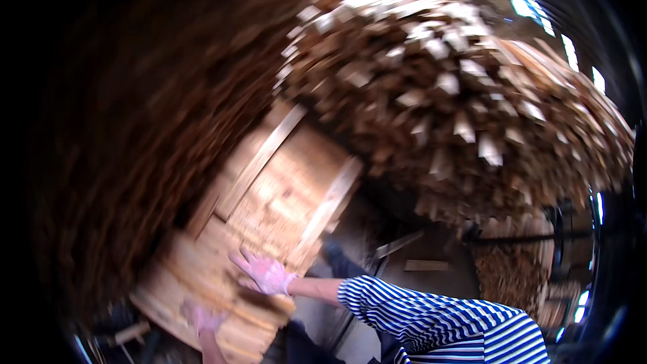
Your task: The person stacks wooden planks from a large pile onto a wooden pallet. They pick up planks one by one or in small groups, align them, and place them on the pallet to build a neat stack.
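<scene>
Pale wooden boards (202, 266) lie side by side in front of me, tilted in the picture. On top of them rests my right hand (266, 275) in a pink glove, its fingers spread and nothing in its grasp. Lower and to the left, my left hand (205, 317), also in a pink glove, lies on the boards. It is blurred, but its fingers look stretched out. Just beyond the boards is a wooden panel (286, 185) with two raised battens along it.
A large stack of wooden strips (431, 87), ends toward me, rises ahead and to the right. A dark wall of stacked wood (148, 114) stands close on the left. Another wood pile (512, 266) is at the right. A loose wooden piece (426, 265) lies on the floor.
</scene>
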`<state>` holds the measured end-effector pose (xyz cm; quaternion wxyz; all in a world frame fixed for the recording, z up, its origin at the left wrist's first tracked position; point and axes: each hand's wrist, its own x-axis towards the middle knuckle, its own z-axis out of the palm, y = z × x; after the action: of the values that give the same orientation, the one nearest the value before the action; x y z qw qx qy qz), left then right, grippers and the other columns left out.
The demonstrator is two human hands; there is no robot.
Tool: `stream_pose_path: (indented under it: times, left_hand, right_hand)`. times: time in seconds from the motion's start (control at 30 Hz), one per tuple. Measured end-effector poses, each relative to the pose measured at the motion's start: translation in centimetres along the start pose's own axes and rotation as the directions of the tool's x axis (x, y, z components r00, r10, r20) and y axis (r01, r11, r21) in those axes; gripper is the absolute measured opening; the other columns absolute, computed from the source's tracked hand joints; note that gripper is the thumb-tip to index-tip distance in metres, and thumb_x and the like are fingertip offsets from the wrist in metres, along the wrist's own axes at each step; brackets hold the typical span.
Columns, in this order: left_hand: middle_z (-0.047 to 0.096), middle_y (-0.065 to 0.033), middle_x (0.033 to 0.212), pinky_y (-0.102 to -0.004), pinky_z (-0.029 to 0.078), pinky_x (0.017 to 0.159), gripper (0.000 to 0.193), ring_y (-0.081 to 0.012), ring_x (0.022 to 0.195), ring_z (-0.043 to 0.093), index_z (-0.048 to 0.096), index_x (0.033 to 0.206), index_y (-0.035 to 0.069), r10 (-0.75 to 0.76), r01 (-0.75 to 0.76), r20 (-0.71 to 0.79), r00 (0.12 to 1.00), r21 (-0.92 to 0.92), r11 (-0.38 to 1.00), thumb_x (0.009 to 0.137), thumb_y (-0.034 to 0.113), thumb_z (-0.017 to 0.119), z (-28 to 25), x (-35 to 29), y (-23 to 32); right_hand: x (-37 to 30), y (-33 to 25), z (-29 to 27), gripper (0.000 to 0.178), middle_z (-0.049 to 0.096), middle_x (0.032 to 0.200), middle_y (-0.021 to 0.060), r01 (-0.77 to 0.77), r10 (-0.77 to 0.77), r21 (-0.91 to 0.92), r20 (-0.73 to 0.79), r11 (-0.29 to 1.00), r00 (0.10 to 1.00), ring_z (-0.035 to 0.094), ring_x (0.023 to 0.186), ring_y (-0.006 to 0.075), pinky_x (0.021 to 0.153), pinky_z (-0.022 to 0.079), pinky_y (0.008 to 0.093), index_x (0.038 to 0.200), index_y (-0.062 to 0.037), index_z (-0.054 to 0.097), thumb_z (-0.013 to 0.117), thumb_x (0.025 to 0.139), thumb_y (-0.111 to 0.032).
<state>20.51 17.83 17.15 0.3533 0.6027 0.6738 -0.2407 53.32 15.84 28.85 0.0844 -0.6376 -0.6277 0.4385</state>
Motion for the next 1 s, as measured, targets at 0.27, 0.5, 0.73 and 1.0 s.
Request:
stream_pose_path:
  times: [0.27,0.5,0.73,1.0]
  left_hand:
    - [0.053,-0.0275,0.149,-0.0410,0.043,0.115,0.092,-0.0363,0.140,0.052,0.050,0.146,-0.008,0.359,-0.334,0.050,0.932,-0.267,0.904,0.077,0.042,0.085,-14.0,-6.5,10.7]
    - [0.060,-0.0265,0.141,-0.0411,0.046,0.110,0.083,-0.0373,0.133,0.057,0.054,0.145,-0.001,0.558,-0.540,0.082,0.826,-0.173,0.824,0.083,0.045,0.083,-19.4,-13.0,35.0]
    - [0.050,-0.0220,0.154,-0.0397,0.038,0.118,0.073,-0.0325,0.143,0.047,0.044,0.152,-0.003,0.886,-0.883,-0.226,0.404,-0.350,0.313,0.095,0.031,0.075,-28.8,-19.6,74.6]
    - [0.051,-0.0266,0.151,-0.0394,0.054,0.103,0.102,-0.0325,0.131,0.060,0.029,0.160,0.003,0.903,-0.924,-0.241,0.355,0.055,0.378,0.085,0.049,0.082,-31.8,-30.1,112.2]
  right_hand:
    - [-25.4,9.1,-21.1,0.085,0.020,0.169,0.0240,-0.554,0.533,0.103,-0.461,0.826,0.709,0.015,0.159,0.0350,0.128,0.019,0.0416,0.164,-0.0039,0.017,0.060,0.098,-0.037]
    - [-32.0,8.7,-44.0,0.090,0.016,0.170,0.0233,-0.517,0.504,0.225,-0.705,0.826,0.498,0.019,0.158,0.0380,0.124,0.025,0.0485,0.166,-0.0143,0.018,0.066,0.094,-0.039]
    - [-32.8,19.4,-72.6,0.097,0.027,0.165,0.0259,-0.635,0.432,0.334,-0.902,0.696,-0.001,0.028,0.152,0.0425,0.122,0.030,0.0511,0.165,-0.0113,0.017,0.065,0.092,-0.054]
    - [-30.5,23.7,-85.1,0.093,0.040,0.153,0.0287,-0.754,0.843,0.556,-0.538,0.348,-0.008,0.042,0.140,0.0371,0.114,0.036,0.0473,0.165,-0.0070,0.015,0.057,0.098,-0.056]
